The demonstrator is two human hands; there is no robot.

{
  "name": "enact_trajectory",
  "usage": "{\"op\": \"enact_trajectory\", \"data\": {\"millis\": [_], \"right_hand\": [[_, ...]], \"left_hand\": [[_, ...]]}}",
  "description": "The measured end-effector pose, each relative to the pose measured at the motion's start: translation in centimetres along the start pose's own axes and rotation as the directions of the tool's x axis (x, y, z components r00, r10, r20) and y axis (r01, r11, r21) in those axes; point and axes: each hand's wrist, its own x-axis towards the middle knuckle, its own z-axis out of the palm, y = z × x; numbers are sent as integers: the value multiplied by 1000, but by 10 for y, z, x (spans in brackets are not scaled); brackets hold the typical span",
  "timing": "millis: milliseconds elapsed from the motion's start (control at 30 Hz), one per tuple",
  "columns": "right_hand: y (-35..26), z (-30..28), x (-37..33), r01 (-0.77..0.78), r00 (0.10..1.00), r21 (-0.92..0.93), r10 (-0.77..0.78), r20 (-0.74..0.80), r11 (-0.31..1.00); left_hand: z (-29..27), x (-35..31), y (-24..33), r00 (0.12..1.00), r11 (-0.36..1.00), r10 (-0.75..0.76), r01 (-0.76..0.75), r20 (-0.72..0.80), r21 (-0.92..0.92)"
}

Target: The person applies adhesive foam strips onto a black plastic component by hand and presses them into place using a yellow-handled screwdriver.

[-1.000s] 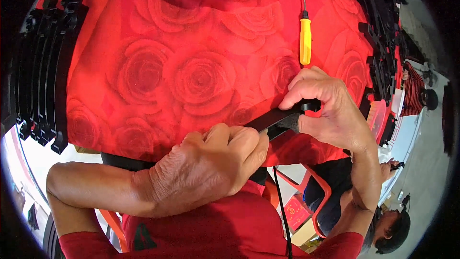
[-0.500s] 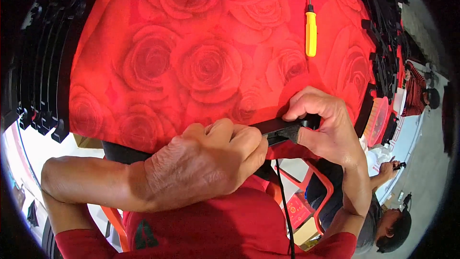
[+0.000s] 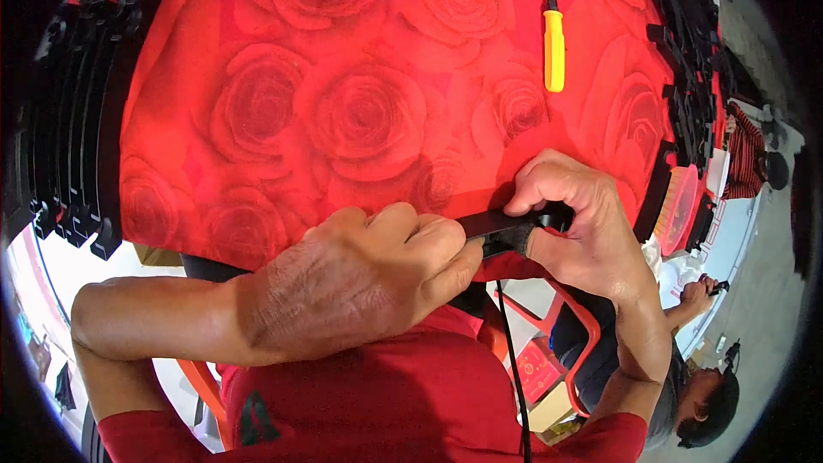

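Both of my hands hold one black plastic part low over the near edge of the table. My left hand is closed around its left portion, with the back of the hand hiding most of that side. At the other end, my right hand pinches the part, forefinger above and thumb below. A small dark fuzzy pad shows at the right thumb tip, against the part's side. Just beyond the pad, the part's end looks rounded or hooked, partly covered by the right fingers.
A red rose-patterned cloth covers the table. A yellow-handled screwdriver lies at the far right. Long black parts line the left edge; more black parts pile up right, near a pink brush. A co-worker sits at the right.
The view has shifted slightly. My right thumb covers a little more of the fuzzy pad, and both hands keep their hold on the black part.
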Motion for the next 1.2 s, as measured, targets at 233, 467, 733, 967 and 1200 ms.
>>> {"op": "enact_trajectory", "data": {"millis": [233,467,733,967,1200], "right_hand": [[-4,19,-16,-36,993,25,39,-112,999],[5,42,-37,-38,957,56,52,-284,998],[17,53,-53,137,928,-294,-226,-295,946],[6,53,-64,278,812,-431,-450,-372,858],[-8,50,-66,292,753,-574,-554,-355,765]], "left_hand": [[-4,-6,-5,999,997,-7,4,-34,-81],[5,2,-6,998,980,37,-47,-53,-194],[3,1,-8,999,966,35,-42,-34,-255],[-32,5,-10,988,821,-147,148,46,-552],[-51,31,-3,897,849,-108,308,429,-430]]}}
